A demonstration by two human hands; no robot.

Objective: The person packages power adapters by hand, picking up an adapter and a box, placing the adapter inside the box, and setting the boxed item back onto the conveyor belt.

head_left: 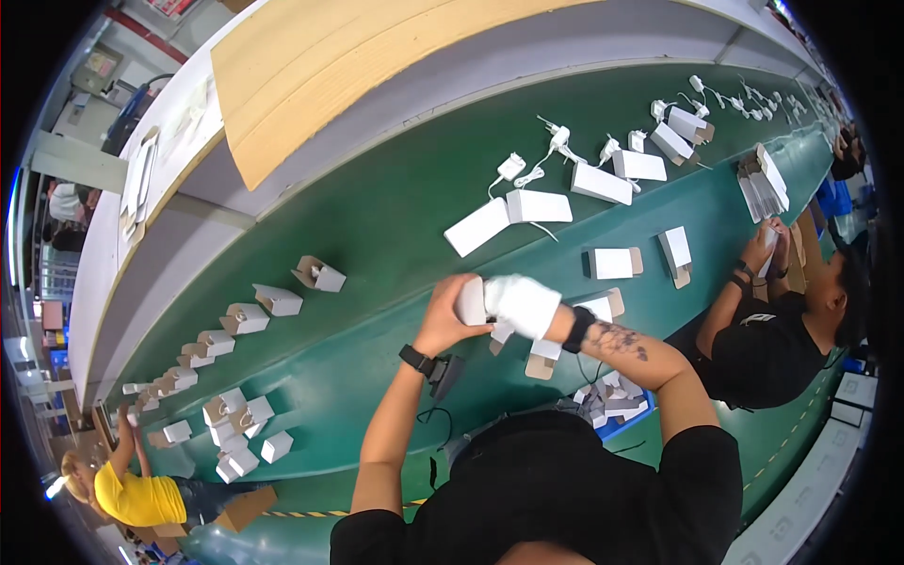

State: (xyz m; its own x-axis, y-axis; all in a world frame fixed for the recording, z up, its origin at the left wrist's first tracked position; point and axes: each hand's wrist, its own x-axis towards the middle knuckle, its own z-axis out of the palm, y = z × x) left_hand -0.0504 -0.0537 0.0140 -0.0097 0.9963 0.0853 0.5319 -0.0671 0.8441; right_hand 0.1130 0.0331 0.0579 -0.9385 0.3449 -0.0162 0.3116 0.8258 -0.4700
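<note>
Near the middle of the bench, my left hand is bare and closed round a small white box, thumb below it and fingers above. My right hand meets the box from the right. It is covered in white, apparently a glove, and its fingers are smeared by motion, so I cannot tell whether they grip anything. Partly hidden below my right wrist are white cartons with open brown flaps, one of them a carton. Beyond my hands lie two white boxes, the nearer a closed box.
Several white adapters with cables, one an adapter, lie along the green bench. Open cartons stand at the left, including a carton. A blue bin sits by my right side. Co-workers work at the left and right.
</note>
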